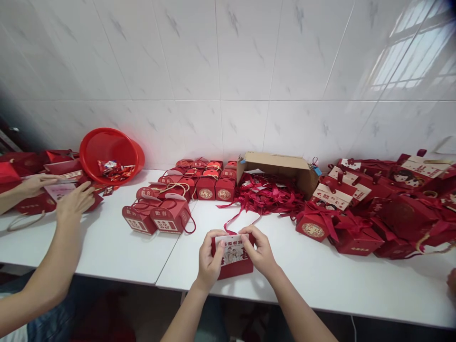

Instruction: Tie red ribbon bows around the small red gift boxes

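Note:
Both my hands grip one small red gift box (233, 268) with a white picture label on its lid, near the front edge of the white table (320, 280). My left hand (210, 259) pinches its left side. My right hand (261, 254) holds its right side, fingers curled over the lid. A red ribbon (237, 217) trails from the box toward the pile behind it.
A co-worker's two hands (73, 202) handle red boxes at the far left. A tipped red basin (110, 154) holds sweets. Finished red boxes (171, 209) stand mid-table; an open cardboard carton (281, 166) spills ribbons; several larger red boxes (374, 209) pile up at right.

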Available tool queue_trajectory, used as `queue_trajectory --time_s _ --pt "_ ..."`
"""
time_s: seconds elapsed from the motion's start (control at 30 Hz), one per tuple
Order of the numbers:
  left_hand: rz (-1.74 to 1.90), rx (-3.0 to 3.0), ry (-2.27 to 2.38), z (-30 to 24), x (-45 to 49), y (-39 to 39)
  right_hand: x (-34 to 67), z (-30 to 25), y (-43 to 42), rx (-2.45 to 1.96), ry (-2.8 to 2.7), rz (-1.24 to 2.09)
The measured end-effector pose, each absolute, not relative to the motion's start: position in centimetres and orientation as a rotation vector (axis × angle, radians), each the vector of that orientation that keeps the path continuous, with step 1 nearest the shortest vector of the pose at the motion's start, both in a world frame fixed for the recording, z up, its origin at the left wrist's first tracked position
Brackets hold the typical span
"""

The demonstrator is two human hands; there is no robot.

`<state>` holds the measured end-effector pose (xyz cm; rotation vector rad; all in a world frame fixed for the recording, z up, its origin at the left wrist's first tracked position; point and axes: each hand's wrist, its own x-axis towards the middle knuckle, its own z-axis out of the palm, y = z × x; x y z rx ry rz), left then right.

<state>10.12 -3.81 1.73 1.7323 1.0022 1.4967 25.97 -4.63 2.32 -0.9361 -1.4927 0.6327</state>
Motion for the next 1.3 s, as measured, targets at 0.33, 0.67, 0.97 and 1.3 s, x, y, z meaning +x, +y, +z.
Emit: queue_trajectory --time_s 0.33,0.67,0.97,1.3 --pt "1.56 1.694 1.117 1.3 10.8 -3.6 24.3 1.1 -4.7 -0.94 -1.365 0.498" --pt "1.563 1.758 1.127 1.5 10.8 -3.7 24.2 1.1 -4.8 -0.913 -1.345 0.5" --pt "1.572 1.76 1.124 1.4 10.8 -3.6 24.2 0.4 -4.7 -0.9 -1.32 0.551" --pt "1.575 1.773 1.106 1.2 10.6 -3.4 24.3 0.4 -4.6 -0.91 -1.332 0.594"
